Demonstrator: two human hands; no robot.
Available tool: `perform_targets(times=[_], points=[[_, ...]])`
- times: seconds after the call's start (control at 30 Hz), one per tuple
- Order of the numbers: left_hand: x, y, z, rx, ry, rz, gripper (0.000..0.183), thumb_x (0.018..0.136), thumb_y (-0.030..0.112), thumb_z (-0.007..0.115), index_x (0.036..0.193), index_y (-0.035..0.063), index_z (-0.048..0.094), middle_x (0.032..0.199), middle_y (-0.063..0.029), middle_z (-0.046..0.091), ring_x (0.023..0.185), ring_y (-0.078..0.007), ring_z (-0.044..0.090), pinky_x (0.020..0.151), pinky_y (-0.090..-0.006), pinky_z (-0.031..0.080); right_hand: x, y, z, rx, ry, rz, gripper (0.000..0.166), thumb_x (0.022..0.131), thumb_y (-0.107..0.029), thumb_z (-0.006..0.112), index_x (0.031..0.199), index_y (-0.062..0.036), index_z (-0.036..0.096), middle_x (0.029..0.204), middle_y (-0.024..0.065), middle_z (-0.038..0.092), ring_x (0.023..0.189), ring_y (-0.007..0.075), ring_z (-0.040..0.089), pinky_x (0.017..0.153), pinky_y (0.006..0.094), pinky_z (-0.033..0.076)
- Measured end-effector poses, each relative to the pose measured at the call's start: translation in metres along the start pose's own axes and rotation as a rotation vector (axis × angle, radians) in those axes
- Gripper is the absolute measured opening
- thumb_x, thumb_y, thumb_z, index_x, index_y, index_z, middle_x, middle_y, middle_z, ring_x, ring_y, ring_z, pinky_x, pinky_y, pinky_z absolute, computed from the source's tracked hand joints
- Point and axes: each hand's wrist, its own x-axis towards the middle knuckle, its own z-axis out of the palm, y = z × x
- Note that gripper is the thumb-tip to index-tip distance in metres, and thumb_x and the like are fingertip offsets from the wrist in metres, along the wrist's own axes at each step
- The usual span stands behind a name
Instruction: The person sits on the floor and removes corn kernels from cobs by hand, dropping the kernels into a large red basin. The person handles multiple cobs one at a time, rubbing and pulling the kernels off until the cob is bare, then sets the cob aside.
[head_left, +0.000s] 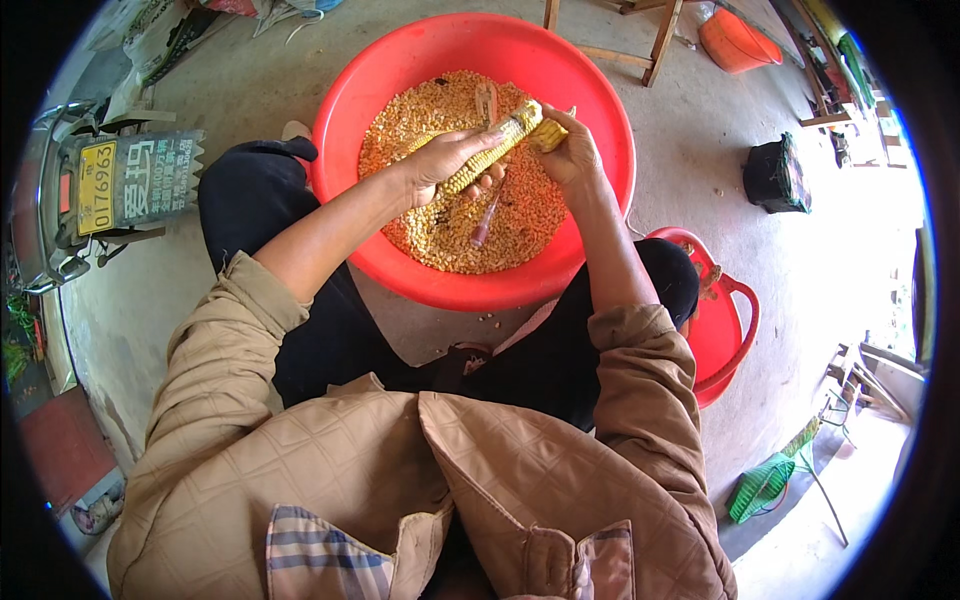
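My left hand grips a long ear of yellow corn, which slants up to the right over a wide red plastic basin. A shorter piece of corn cob is held in the fingers of my right hand, close beside the ear's upper end. Loose corn kernels cover the basin's bottom. On them lies a tool with a translucent reddish handle, perhaps a screwdriver. Farther back, a pale narrow object rests on the kernels; I cannot tell what it is.
Beside my right knee stands a red handled basket with some bare cobs. Wooden stool legs, an orange-red bucket and a black container stand beyond. At left is a scooter's rear. Green woven items lie at lower right.
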Motion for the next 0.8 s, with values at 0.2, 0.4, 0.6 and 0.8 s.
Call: perform_targets(times=[0.2,0.4,0.6,0.8], points=[[0.002,0.001,-0.01,-0.126,-0.032,-0.052,0.038,0.097,0.033,0.049,0.124,0.0062,0.047,0.093,-0.0096,0.062,0.06,-0.0071,0.056,0.043,-0.0179,0.046,-0.025,-0.007,0.023,-0.682,0.197,-0.403,0.031,0.085,-0.013,0.067,0.108,-0.001,0.05,0.09,0.0134,0.067,0.062,0.0134,0.06,0.047,0.026,0.047],[-0.003,0.005,-0.011,-0.268,-0.119,-0.13,0.027,0.099,0.028,0.044,0.113,0.0051,0.045,0.085,-0.0088,0.057,0.053,-0.0045,0.048,0.033,-0.0137,0.038,-0.049,-0.024,0.044,-1.113,-0.078,-0.523,0.025,0.084,-0.017,0.065,0.103,-0.004,0.054,0.101,0.0113,0.068,0.08,0.0138,0.061,0.072,0.0299,0.049],[-0.008,0.013,-0.007,-0.341,-0.293,-0.249,0.027,0.099,0.029,0.045,0.112,0.006,0.045,0.081,-0.0059,0.052,0.046,-0.0032,0.043,0.03,-0.0136,0.034,-0.062,-0.018,0.054,-1.14,-0.38,-0.201,0.032,0.081,-0.018,0.067,0.106,-0.0017,0.057,0.106,0.0087,0.066,0.101,0.0177,0.061,0.097,0.0374,0.043],[-0.009,0.01,0.019,0.193,-0.045,-0.197,0.038,0.096,0.039,0.051,0.112,0.0043,0.049,0.073,-0.0023,0.048,0.045,-0.0044,0.042,0.032,-0.0181,0.033,-0.042,0.022,0.028,-0.849,-0.023,-0.309,0.022,0.079,-0.014,0.068,0.096,-0.0026,0.06,0.077,0.0052,0.063,0.072,0.0128,0.059,0.069,0.0283,0.048]])
